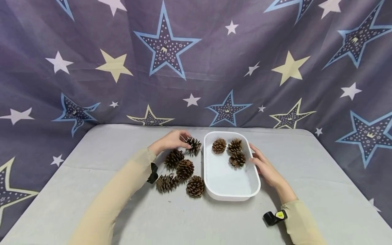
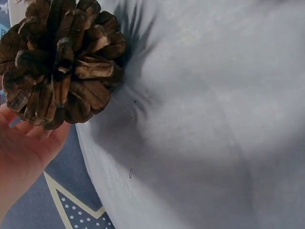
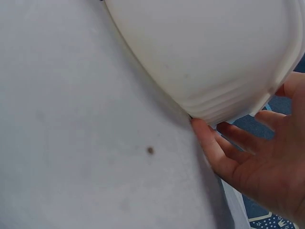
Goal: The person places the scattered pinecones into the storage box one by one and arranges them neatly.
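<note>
Pine cone [image 1: 195, 147] just left of the white tub [image 1: 232, 196] is pinched by the left hand [image 1: 171, 140], the right hand [image 1: 265, 168] gripping the tub's right side; this grasping step seemingly calls for a lift.

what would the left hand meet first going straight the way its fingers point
The left hand pinches a pine cone that would likely meet the white tub first; whether it would clear the rim is unclear.
</note>
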{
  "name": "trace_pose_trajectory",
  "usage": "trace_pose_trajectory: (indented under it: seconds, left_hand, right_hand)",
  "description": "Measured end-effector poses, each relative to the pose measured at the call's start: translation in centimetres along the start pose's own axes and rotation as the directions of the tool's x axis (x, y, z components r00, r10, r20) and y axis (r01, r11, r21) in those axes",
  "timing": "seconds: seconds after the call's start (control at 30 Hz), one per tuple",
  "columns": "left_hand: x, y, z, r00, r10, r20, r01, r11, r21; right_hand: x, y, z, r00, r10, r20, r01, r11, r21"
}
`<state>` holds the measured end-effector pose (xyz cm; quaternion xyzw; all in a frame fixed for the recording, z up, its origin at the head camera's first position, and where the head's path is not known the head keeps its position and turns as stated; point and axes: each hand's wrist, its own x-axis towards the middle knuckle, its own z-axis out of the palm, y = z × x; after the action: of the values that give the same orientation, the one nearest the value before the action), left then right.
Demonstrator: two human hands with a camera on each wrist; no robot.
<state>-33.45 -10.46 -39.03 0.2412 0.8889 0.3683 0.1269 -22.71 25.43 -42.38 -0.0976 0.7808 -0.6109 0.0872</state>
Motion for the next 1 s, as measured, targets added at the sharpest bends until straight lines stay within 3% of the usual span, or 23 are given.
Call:
trace_pose_trajectory:
  seconds: [0.43,0.83,1.0]
  left_hand:
    - [-0.3,1.0,0.3,0.999,-0.022,-0.031,0.022,1.000,-0.002]
    - [-0.7,1.7,-0.1,0.999,0.014,-0.049,-0.012,0.999,0.048]
    - [-1.0,2.2,-0.6,0.996,0.036,-0.076,-0.034,0.999,0.019]
  right_hand:
    - [0.2,-0.1,-0.1,1.000,-0.008,0.010,0.008,1.000,-0.006]
    - [-0.1,-0.3,0.1,1.000,-0.008,0.018,0.008,1.000,0.013]
    - [-0.1,-0.3,0.1,1.000,-0.007,0.016,0.007,1.000,0.011]
